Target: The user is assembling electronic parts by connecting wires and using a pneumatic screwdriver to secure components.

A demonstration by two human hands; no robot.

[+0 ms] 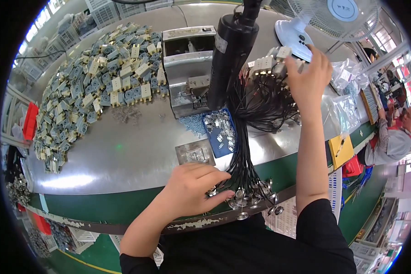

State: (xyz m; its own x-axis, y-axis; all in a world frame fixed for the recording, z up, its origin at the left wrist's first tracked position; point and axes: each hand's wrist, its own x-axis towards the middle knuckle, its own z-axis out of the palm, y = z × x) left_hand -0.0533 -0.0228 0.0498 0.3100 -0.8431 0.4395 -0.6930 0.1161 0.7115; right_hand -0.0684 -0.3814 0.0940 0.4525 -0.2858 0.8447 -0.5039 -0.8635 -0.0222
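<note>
My left hand [192, 188] is by the table's front edge, beside a bundle of black wires [244, 155] that hangs over the edge. Its thumb and fingers stand apart. Round metal pieces [242, 201] cluster at the wires' lower ends, some near its fingertips. Raised at the back right, my right hand [309, 77] has its thumb and fingers spread. Just beyond its thumb is a whitish connector block [283, 52], blurred, on or over a pile of similar blocks [264, 65] joined to the wires' far ends; whether thumb and block touch is unclear.
Grey and cream blocks [118, 84] are heaped at left. A metal fixture [187, 68] and black cylindrical tool [223, 59] stand mid-table, near a blue tray [220, 132] of small metal parts. A fan [293, 39], plastic bags [345, 112] and a co-worker [392, 137] are at right.
</note>
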